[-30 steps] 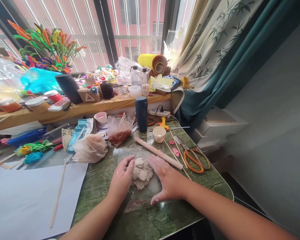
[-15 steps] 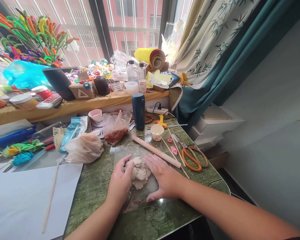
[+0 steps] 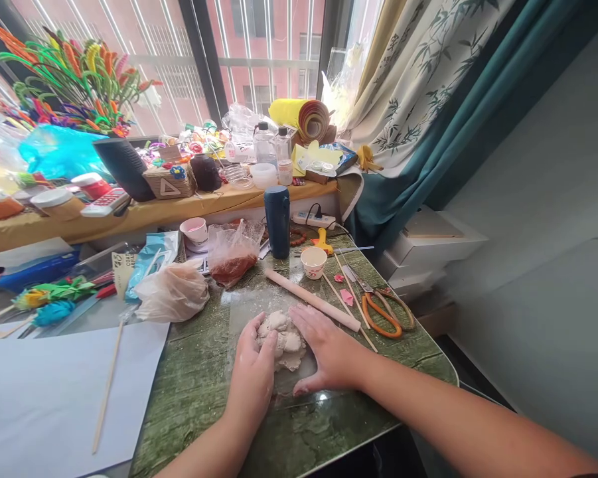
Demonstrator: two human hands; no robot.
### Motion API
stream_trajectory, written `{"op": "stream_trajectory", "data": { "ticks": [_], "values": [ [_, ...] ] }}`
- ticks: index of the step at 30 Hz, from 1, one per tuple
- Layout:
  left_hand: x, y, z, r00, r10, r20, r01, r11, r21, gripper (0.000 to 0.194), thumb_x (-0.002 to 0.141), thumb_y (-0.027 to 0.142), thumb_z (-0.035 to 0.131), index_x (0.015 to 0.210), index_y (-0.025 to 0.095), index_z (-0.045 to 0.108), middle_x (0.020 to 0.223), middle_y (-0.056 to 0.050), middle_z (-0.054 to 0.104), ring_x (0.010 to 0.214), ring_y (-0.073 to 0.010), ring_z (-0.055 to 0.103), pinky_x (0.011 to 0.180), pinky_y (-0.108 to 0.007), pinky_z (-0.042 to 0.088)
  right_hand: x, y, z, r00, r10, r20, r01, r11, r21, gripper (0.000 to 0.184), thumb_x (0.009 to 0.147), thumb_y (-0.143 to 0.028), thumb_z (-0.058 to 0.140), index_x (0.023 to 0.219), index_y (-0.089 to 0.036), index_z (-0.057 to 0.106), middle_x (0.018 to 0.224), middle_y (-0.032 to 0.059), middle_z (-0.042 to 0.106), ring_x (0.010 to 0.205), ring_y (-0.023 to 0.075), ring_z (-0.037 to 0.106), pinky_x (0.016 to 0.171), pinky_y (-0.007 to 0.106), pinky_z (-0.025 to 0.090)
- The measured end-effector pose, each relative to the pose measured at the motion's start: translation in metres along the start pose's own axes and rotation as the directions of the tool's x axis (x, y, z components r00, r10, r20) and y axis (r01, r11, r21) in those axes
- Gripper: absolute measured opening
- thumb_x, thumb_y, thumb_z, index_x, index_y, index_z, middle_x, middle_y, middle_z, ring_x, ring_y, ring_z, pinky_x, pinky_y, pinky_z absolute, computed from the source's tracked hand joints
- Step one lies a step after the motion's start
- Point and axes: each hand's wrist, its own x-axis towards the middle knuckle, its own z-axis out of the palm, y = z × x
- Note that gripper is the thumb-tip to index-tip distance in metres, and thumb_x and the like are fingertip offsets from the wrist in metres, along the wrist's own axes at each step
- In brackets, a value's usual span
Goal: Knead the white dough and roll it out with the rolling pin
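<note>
A lumpy mound of pale clay (image 3: 283, 337) sits on a clear sheet (image 3: 239, 302) on the green table. My left hand (image 3: 255, 352) cups its left side, fingers curled round the far edge and thumb pressed against the near face. On the other side, my right hand (image 3: 323, 348) lies spread, its fingers stretched out along the clay's right edge and its thumb well apart on the sheet. Whitish residue marks the fingers of both hands. Just beyond them a wooden rolling pin (image 3: 311, 299) lies at a slant.
Orange-handled scissors (image 3: 383, 315) and thin sticks (image 3: 351, 289) lie to the right. Behind stand a paper cup (image 3: 313, 263), a dark blue bottle (image 3: 277, 222) and a bag of reddish-brown material (image 3: 233, 255). A tied plastic bag (image 3: 173, 292) and white paper (image 3: 64, 392) are left.
My left hand has shifted slightly right, pushing the clay a little toward my right hand. My right hand stays spread beside it. The camera view has swung a little.
</note>
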Motion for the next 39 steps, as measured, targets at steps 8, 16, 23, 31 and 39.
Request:
{"op": "stream_trajectory", "data": {
  "ticks": [8,16,23,31,39],
  "values": [
    [-0.01,-0.002,0.014,1.0,0.008,0.001,-0.008,0.998,0.061,0.061,0.092,0.047,0.049,0.144,0.015,0.049,0.156,-0.017,0.045,0.149,-0.0318,0.036,0.127,-0.051,0.022,-0.001,0.002,0.002,0.999,-0.033,-0.032,0.034,0.999,0.014,0.127,0.07,-0.069,0.08,0.164,-0.012,0.016,0.168,0.0209,0.025,0.156,0.0393,0.018,0.128,0.056,0.017],
    [-0.009,-0.015,-0.021,0.947,0.093,0.309,-0.156,0.97,0.185,0.081,0.084,0.046,0.067,0.154,0.017,0.039,0.162,-0.018,0.038,0.151,-0.0367,0.035,0.125,-0.055,0.026,-0.005,0.008,0.001,0.986,-0.098,-0.136,0.113,0.988,0.103,0.124,0.069,-0.062,0.085,0.163,-0.017,0.019,0.164,0.0218,0.033,0.153,0.0381,0.029,0.124,0.057,0.026],
    [0.032,0.005,-0.079,0.609,0.273,0.745,-0.685,0.654,0.321,0.137,0.051,0.043,0.098,0.164,0.033,0.02,0.173,-0.014,0.013,0.156,-0.0419,0.019,0.124,-0.058,0.027,-0.011,0.009,-0.009,0.939,-0.096,-0.332,0.16,0.972,0.173,0.086,0.086,-0.057,0.073,0.155,-0.02,0.038,0.156,0.0186,0.046,0.147,0.0341,0.041,0.122,0.054,0.033],
    [0.057,0.002,-0.063,0.499,0.281,0.82,-0.759,0.599,0.256,0.135,0.058,0.052,0.094,0.165,0.027,0.016,0.171,-0.017,0.02,0.155,-0.0385,0.026,0.125,-0.053,0.028,-0.013,0.0,-0.006,0.983,-0.071,-0.172,0.086,0.993,0.08,0.114,0.064,-0.057,0.091,0.156,-0.014,0.038,0.155,0.0206,0.048,0.144,0.0376,0.044,0.121,0.054,0.036],
    [0.049,0.006,-0.058,0.564,0.259,0.784,-0.7,0.654,0.287,0.126,0.058,0.038,0.094,0.163,0.029,0.026,0.167,-0.013,0.033,0.151,-0.0375,0.036,0.123,-0.052,0.033,-0.005,0.006,0.001,0.968,-0.15,-0.202,0.152,0.988,-0.001,0.089,0.075,-0.058,0.084,0.144,-0.013,0.051,0.14,0.0219,0.06,0.131,0.039,0.055,0.114,0.057,0.042]
  ]
}}
